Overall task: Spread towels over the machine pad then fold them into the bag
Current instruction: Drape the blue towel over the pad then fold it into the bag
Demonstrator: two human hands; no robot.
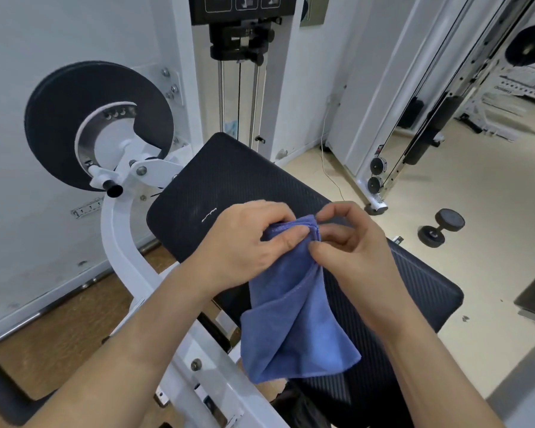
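Only the head view here, looking down at a gym machine. Both hands are bunched together on the top edge of the blue towel (294, 329), just above the lower part of the black machine pad (229, 180). The left hand (247, 242) has its fingers curled round the gathered hem with the thumb pressed on top. The right hand (349, 245) pinches the same edge right beside it, fingertips almost touching the left's.

The towel isn't spread at all: it hangs down from that grip in loose doubled folds in front of the pad's near end, with the bottom corner dangling near the white frame (121, 242). My guess is the hands are so close together because they're hunting for the corners along the hem. Once each hand has one, they can pull apart and open the cloth out over the pad.

So I'd call this early in the spreading step. The pad is bare apart from the bit of towel in front of it.

I can't spot the bag for sure. There's something dark at the bottom edge, but I can't tell what it is. A dumbbell (441, 228) sits on the floor off to the right, well out of the way.
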